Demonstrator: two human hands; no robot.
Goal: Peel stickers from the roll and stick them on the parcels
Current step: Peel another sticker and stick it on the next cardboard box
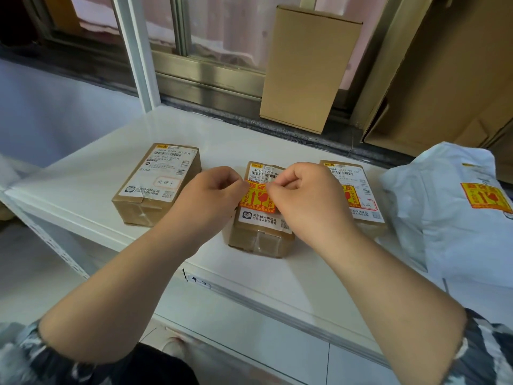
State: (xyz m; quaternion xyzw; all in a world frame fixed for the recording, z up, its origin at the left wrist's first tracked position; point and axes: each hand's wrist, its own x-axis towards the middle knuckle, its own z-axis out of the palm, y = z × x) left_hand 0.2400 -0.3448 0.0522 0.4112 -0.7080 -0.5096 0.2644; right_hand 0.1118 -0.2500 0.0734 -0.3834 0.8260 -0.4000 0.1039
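Note:
Three small brown parcels lie in a row on the white shelf top [91,173]. Over the middle parcel [261,234] I hold a red and yellow fragile sticker [256,198]: my left hand [211,195] pinches its left top edge and my right hand [305,195] pinches its right top edge. Whether the sticker touches the parcel's label I cannot tell. The left parcel [158,182] carries only its white shipping label. The right parcel [358,195] bears a fragile sticker, partly hidden by my right hand. No sticker roll is in view.
A white plastic mail bag [449,218] with a fragile sticker lies at the right. A tall cardboard box [308,68] stands on the window sill behind, and flattened cardboard [449,79] leans at the far right. The shelf's front edge [249,295] runs across below my forearms.

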